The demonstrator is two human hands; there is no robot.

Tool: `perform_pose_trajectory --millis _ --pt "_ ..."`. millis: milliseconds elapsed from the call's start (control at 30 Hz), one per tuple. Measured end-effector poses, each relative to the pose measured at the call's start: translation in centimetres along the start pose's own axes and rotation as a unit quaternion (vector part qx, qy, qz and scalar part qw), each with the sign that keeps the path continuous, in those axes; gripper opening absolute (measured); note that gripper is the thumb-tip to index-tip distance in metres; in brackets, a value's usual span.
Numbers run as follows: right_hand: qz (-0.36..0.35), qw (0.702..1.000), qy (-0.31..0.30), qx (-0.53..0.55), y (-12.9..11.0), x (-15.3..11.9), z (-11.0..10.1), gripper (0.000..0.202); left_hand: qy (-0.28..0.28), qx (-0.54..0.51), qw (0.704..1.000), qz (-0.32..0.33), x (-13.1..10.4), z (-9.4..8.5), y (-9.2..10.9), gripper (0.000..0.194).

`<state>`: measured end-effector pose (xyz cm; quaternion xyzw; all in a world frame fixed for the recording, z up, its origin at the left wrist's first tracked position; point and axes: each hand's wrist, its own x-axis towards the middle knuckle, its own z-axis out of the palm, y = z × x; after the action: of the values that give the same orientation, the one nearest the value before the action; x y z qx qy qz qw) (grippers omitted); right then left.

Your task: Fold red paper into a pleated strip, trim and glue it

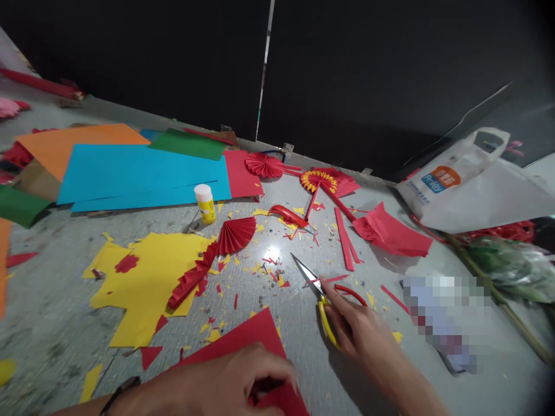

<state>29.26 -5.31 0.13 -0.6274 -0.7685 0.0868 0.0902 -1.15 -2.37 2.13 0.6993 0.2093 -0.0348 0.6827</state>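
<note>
My right hand (356, 323) grips a pair of scissors (330, 303) with one red and one yellow handle. The blades point away to the upper left, close to the table top. My left hand (249, 372) has its fingers curled on a sheet of red paper (255, 326) at the bottom of the view; the fingertips are partly hidden. Left of centre lies a pleated red paper fan (236, 236) on yellow cut paper (150, 277). A yellow glue stick (205, 203) with a white cap stands upright behind it.
Blue (143, 176), orange (82, 138) and green paper sheets (191, 143) lie at the back left. Beyond the scissors are a red utility knife (288, 216) and finished fans (318, 182). A white bag (470, 185) and a blurred-out phone-like object (446, 318) are on the right. Paper scraps litter the middle.
</note>
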Motion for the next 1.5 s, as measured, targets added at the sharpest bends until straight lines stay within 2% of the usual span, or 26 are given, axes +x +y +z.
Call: perform_pose_trajectory --millis 167,300,433,500,600,733,867,933,1033,1133,1200,1300,1400,1500 --pt "0.040 0.998 0.009 -0.050 0.6 -0.1 0.0 0.058 0.004 -0.004 1.000 0.022 0.1 -0.3 0.2 0.012" --pt "0.003 1.000 -0.010 0.000 0.7 -0.6 0.3 0.057 -0.002 -0.004 1.000 0.026 0.1 -0.2 0.0 0.013" --pt "0.044 0.998 0.001 -0.049 1.1 -0.2 0.0 0.056 0.039 -0.023 0.999 0.026 -0.2 0.6 -0.4 0.009" --pt "0.043 0.997 -0.002 -0.070 1.4 0.4 -0.3 0.057 0.062 -0.025 0.997 0.028 -0.4 0.8 -0.4 0.010" --pt "0.026 0.996 -0.012 -0.082 1.8 1.1 -0.5 0.057 0.034 -0.022 0.999 0.031 -0.3 0.5 -0.3 0.010" --pt "0.039 0.995 -0.001 -0.094 2.0 1.5 -0.2 0.057 0.002 -0.017 0.999 0.031 0.2 -0.2 -0.1 0.013" --pt "-0.011 0.997 -0.020 -0.074 2.1 1.6 0.1 0.057 0.018 -0.019 1.000 0.003 0.1 0.3 -0.3 0.014" --pt "0.007 0.996 -0.013 -0.090 2.1 1.8 0.1 0.057 0.045 -0.003 0.999 -0.008 -0.2 0.7 -0.4 0.012" --pt "0.024 0.994 -0.002 -0.105 1.7 2.1 0.1 0.057 0.060 0.010 0.998 -0.008 -0.3 0.8 -0.4 0.010" --pt "-0.001 0.994 -0.022 -0.103 1.4 2.4 0.0 0.058 0.036 0.007 0.999 -0.001 -0.1 0.4 -0.3 0.011" --pt "0.006 0.993 -0.027 -0.117 1.4 2.9 -0.3 0.059 0.020 0.007 1.000 0.004 0.0 0.3 -0.3 0.013" --pt "0.023 0.990 -0.026 -0.137 1.2 3.6 -0.6 0.060 0.033 0.006 0.999 0.004 -0.1 0.6 -0.2 0.012" --pt "-0.018 0.990 -0.054 -0.130 -0.1 3.8 -0.6 0.059 0.056 -0.005 0.998 0.001 -0.3 0.8 -0.1 0.012" --pt "-0.037 0.987 -0.073 -0.136 -2.0 4.4 -0.4 0.061 0.025 -0.014 1.000 0.004 -0.2 0.3 0.1 0.013"
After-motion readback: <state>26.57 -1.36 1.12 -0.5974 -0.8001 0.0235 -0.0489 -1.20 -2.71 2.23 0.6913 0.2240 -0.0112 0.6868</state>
